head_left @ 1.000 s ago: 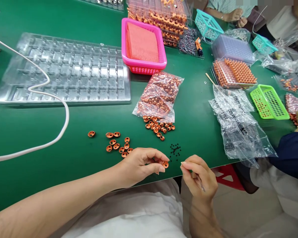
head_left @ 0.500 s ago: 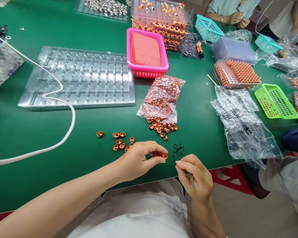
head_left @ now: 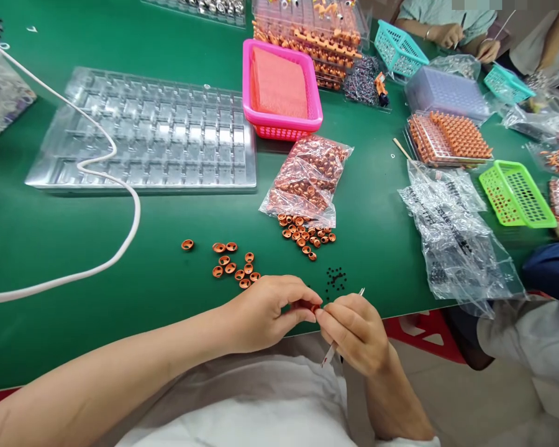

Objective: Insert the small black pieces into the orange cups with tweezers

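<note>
The left hand [head_left: 270, 310] pinches a small orange cup [head_left: 315, 307] between thumb and forefinger, at the near edge of the green surface [head_left: 205, 217]. The right hand [head_left: 354, 332] meets it there, thumb and fingers pressed together at the cup's rim, with a slim tool [head_left: 329, 355] lodged slantwise in the palm, one end toward 1 o'clock and the other toward 7.

That meeting is what has changed: a half second ago the right hand was apart from the left, beside the black bits [head_left: 338, 275], and the cup's opening was visible. Now fingers mostly cover the cup, which suggests that both hands are working on this one piece. Whether a bit is caught between the fingertips cannot be told.

From the hands, the bits lie just off at 1 o'clock, a pile of cups [head_left: 304, 236] at 12 below a bag of cups [head_left: 307, 177], and scattered cups [head_left: 230, 268] at 10. The clear tray [head_left: 158, 139] sits farther out between 10 and 11.

At 2 o'clock, crumpled plastic bags [head_left: 451, 248] carry lines of dark print, too creased to read. Reddish marks on the tool's lower end are too small to make out. No brand is legible.
</note>
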Available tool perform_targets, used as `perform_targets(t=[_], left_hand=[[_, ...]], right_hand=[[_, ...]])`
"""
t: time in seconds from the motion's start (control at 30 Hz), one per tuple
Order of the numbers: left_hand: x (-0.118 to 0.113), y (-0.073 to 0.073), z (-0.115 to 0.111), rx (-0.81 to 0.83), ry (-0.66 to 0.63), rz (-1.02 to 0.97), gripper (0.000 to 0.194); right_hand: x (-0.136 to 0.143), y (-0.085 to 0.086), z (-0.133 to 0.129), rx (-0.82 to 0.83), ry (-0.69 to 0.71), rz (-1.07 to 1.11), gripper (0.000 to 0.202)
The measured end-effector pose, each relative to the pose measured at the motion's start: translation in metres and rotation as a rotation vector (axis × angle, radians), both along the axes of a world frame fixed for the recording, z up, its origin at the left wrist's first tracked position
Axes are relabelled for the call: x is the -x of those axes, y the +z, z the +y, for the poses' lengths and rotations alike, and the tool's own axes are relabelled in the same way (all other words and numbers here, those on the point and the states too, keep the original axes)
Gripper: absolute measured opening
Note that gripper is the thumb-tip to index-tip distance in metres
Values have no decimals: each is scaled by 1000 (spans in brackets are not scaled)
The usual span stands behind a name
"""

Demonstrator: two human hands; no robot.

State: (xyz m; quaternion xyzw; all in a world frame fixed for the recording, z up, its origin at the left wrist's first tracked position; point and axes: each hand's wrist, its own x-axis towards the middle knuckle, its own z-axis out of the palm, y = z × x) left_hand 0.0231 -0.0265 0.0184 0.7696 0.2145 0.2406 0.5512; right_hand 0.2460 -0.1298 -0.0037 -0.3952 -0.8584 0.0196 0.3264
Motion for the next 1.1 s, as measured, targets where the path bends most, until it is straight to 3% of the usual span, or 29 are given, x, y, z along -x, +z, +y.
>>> perform_targets(t=[0.73,1.1], left_hand=[[-4,-4,-9,-135,9,-143,11],[-1,-2,-10,-63,2,-119,15]], right_hand=[[-1,9,-3,-19,73,-53,27],[-1,5,-5,14,102,-8,29]])
